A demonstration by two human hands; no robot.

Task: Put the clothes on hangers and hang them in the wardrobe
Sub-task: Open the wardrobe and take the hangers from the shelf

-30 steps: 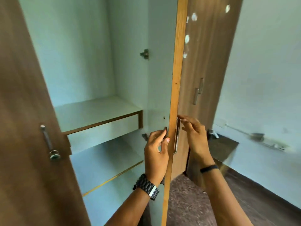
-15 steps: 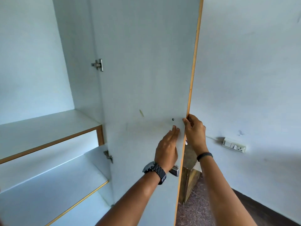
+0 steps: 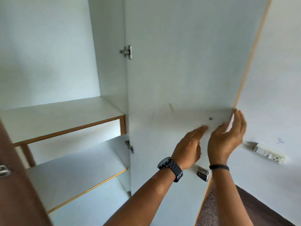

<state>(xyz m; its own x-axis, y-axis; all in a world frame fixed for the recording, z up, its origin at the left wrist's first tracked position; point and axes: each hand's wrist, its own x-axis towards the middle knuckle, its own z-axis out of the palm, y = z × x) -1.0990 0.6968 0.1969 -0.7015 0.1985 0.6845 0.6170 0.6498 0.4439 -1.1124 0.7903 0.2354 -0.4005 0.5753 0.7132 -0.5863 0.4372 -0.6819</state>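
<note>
While you stand at the big white wardrobe, its open white door with the orange edge is right in front of you. Your left hand lies flat on the door, fingers straight. Your right hand is just beside it, loosely cupped at the door's edge, holding nothing.

Wardrobe left, two shelves stacked inside. Its open door stands right of the shelves, hinges on the inner edge. Both hands at the door's outer edge; wall socket further right.
</note>
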